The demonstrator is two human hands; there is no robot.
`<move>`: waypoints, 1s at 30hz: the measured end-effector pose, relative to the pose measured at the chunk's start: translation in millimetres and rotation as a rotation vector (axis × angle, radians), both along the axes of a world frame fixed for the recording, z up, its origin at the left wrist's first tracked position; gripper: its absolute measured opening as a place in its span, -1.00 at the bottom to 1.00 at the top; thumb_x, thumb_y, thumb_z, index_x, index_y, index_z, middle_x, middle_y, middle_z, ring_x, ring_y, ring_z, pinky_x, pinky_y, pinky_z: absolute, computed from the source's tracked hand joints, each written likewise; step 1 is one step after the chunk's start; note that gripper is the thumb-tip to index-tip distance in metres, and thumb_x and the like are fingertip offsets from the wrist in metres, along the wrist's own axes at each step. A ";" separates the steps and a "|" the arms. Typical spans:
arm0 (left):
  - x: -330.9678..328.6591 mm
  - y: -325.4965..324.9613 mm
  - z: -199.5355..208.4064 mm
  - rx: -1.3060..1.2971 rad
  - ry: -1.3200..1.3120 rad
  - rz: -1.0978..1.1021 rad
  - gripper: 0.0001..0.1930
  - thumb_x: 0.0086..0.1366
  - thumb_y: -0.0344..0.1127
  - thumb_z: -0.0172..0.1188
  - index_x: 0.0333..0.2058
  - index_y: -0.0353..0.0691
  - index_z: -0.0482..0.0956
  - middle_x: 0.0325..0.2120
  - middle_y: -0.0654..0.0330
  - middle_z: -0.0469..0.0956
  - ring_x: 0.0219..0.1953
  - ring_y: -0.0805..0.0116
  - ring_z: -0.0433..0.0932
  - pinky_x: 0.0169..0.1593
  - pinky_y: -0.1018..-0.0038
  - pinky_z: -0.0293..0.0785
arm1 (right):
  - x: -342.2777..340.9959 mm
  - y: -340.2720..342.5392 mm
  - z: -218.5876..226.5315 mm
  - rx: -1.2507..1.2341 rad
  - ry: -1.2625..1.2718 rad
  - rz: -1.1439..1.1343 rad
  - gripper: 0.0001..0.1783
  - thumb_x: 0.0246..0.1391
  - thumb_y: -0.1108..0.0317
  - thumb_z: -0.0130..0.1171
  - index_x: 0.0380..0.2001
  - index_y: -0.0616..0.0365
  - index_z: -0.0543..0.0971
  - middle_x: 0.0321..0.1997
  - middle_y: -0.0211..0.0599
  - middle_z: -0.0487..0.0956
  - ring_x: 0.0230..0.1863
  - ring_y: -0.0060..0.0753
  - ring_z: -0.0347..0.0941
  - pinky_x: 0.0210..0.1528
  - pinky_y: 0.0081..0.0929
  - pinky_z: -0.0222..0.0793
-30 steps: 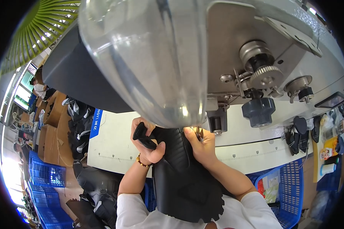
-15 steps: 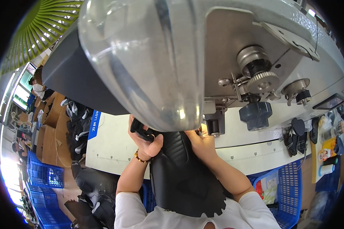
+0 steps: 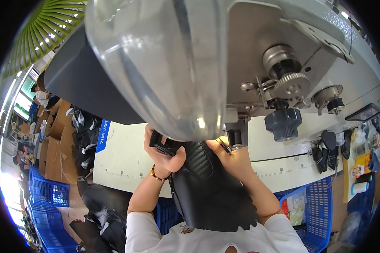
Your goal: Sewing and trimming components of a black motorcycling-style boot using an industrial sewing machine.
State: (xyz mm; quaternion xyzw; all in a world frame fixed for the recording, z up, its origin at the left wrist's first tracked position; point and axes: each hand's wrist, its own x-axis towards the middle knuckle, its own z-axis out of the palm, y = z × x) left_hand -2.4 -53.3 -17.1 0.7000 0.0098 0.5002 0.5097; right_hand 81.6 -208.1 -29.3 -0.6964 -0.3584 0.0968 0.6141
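Note:
A black leather shoe upper [image 3: 211,198] with a ribbed padded panel and a jagged lower edge hangs from the table edge toward my lap. My left hand [image 3: 166,158] is closed on a folded black part at its left side, thumb on top. On the upper's right side, my right hand [image 3: 231,158] is closed with a slim dark metal tool [image 3: 224,145] between thumb and fingers; its exact kind is unclear. The fingertips reach in beneath the sewing machine [image 3: 266,50] and its clear shield [image 3: 164,67], which hides the needle area.
The white machine table [image 3: 118,147] carries a ruler scale along its front. Blue baskets [image 3: 318,211] stand below right and at left. Dark shoe parts [image 3: 325,152] lie at the table's right end; more are heaped at left near cardboard boxes [image 3: 57,156]. A green fan [image 3: 44,31] is upper left.
The upper has shifted and turned slightly, its lower end swinging right. My left hand has moved a little right; the right hand has also moved right, and the slim tool shows more clearly.

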 end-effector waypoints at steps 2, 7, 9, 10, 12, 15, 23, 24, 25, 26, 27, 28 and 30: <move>-1.1 -2.0 -0.9 0.014 -0.009 0.012 -0.65 -0.39 -0.42 0.03 -0.49 -0.32 0.21 -0.54 0.29 0.22 -0.49 0.53 0.16 -0.33 0.68 0.18 | -1.5 0.0 -1.6 0.005 -0.056 -0.031 -0.79 -0.07 0.36 0.07 -0.62 0.30 0.45 -0.80 -0.26 0.26 -0.74 -0.60 0.06 -0.68 -0.53 0.01; -0.8 -1.1 -3.8 -0.020 0.010 0.067 -0.61 -0.39 -0.40 0.04 -0.46 -0.35 0.21 -0.54 0.28 0.23 -0.47 0.51 0.18 -0.30 0.66 0.19 | -2.3 7.3 -9.6 0.140 -0.004 -0.068 -0.71 -0.04 0.33 0.08 -0.69 0.31 0.40 -0.83 -0.31 0.19 -0.74 -0.63 0.02 -0.70 -0.54 -0.04; 0.6 4.0 -3.1 0.033 0.017 0.068 -0.63 -0.39 -0.39 0.04 -0.48 -0.33 0.22 -0.53 0.29 0.23 -0.46 0.52 0.18 -0.30 0.66 0.19 | -3.1 10.5 -13.7 0.187 0.010 -0.070 -0.70 -0.03 0.33 0.07 -0.71 0.32 0.38 -0.83 -0.38 0.18 -0.72 -0.68 0.02 -0.70 -0.56 -0.06; 1.4 6.7 -2.4 0.056 0.000 0.084 -0.66 -0.39 -0.39 0.04 -0.50 -0.32 0.23 -0.52 0.29 0.23 -0.45 0.53 0.18 -0.30 0.65 0.19 | -4.0 12.2 -15.6 0.188 0.079 -0.048 -0.68 -0.01 0.33 0.05 -0.72 0.32 0.37 -0.84 -0.44 0.17 -0.71 -0.73 0.02 -0.70 -0.58 -0.07; 2.9 9.7 -1.1 0.022 0.014 0.057 -0.71 -0.37 -0.42 0.04 -0.54 -0.29 0.24 -0.55 0.32 0.23 -0.48 0.55 0.17 -0.34 0.67 0.19 | -5.4 15.7 -18.8 0.243 0.133 -0.039 -0.67 0.00 0.34 0.03 -0.75 0.29 0.35 -0.82 -0.52 0.17 -0.70 -0.77 0.01 -0.70 -0.61 -0.10; 5.0 9.2 1.6 -0.144 0.020 0.016 -0.79 -0.33 -0.46 0.03 -0.60 -0.26 0.25 -0.60 0.37 0.23 -0.53 0.59 0.16 -0.41 0.68 0.17 | -7.9 17.2 -21.2 0.278 0.382 0.027 -0.64 0.01 0.36 0.01 -0.80 0.20 0.28 -0.79 -0.66 0.17 -0.68 -0.83 -0.01 -0.69 -0.66 -0.15; 14.2 10.4 11.5 -0.393 -0.109 -0.137 -0.93 -0.17 -0.53 -0.01 -0.63 -0.28 0.30 -0.79 0.39 0.26 -0.79 0.66 0.17 -0.73 0.69 0.03 | -12.1 24.1 -26.2 0.363 0.586 0.035 -0.62 0.00 0.40 -0.01 -0.83 0.06 0.19 -0.76 -0.73 0.16 -0.68 -0.87 -0.06 -0.68 -0.71 -0.19; 15.1 12.7 11.8 -0.373 -0.094 -0.139 -0.94 -0.16 -0.54 -0.01 -0.63 -0.28 0.30 -0.80 0.39 0.25 -0.81 0.65 0.17 -0.74 0.69 0.02 | -12.2 23.5 -26.7 0.337 0.682 0.046 -0.82 -0.02 0.39 0.04 -0.64 0.09 0.34 -0.62 -0.64 0.30 -0.56 -0.83 0.12 -0.54 -0.74 -0.02; 15.9 14.8 11.8 -0.353 -0.084 -0.146 -0.93 -0.14 -0.54 -0.01 -0.60 -0.29 0.31 -0.80 0.38 0.26 -0.81 0.65 0.17 -0.74 0.68 0.03 | -12.3 23.5 -26.9 0.296 0.803 0.064 -0.93 -0.05 0.39 0.10 -0.45 0.12 0.49 -0.47 -0.55 0.45 -0.44 -0.78 0.31 -0.40 -0.78 0.16; 16.8 17.4 11.6 -0.334 -0.075 -0.152 -0.92 -0.13 -0.54 -0.01 -0.57 -0.30 0.31 -0.80 0.37 0.26 -0.80 0.64 0.18 -0.74 0.68 0.04 | -12.4 23.4 -26.8 0.308 0.780 0.060 -0.93 -0.05 0.39 0.10 -0.45 0.12 0.49 -0.47 -0.55 0.45 -0.44 -0.78 0.31 -0.40 -0.78 0.16; 18.1 18.7 10.6 -0.342 -0.081 -0.122 -0.92 -0.12 -0.54 -0.01 -0.56 -0.30 0.31 -0.80 0.37 0.26 -0.80 0.64 0.19 -0.74 0.67 0.04 | -12.3 23.7 -26.3 0.293 0.759 0.047 -0.93 -0.05 0.40 0.09 -0.45 0.13 0.49 -0.47 -0.54 0.45 -0.44 -0.78 0.31 -0.39 -0.77 0.17; 19.3 20.7 9.9 -0.314 -0.064 -0.156 -0.91 -0.11 -0.54 -0.01 -0.54 -0.31 0.31 -0.80 0.36 0.26 -0.80 0.64 0.19 -0.74 0.67 0.05 | -12.1 25.2 -25.6 0.285 0.761 0.050 -0.93 -0.04 0.40 0.09 -0.45 0.13 0.49 -0.46 -0.54 0.45 -0.43 -0.77 0.31 -0.39 -0.77 0.17; 22.3 23.8 8.6 -0.454 -0.084 -0.030 -0.79 -0.09 -0.54 0.01 -0.39 -0.32 0.28 -0.73 0.34 0.29 -0.78 0.62 0.20 -0.72 0.68 0.06 | -11.3 30.5 -23.3 0.318 0.637 -0.008 -0.80 -0.04 0.39 0.06 -0.66 0.11 0.33 -0.64 -0.62 0.28 -0.57 -0.81 0.12 -0.55 -0.73 -0.02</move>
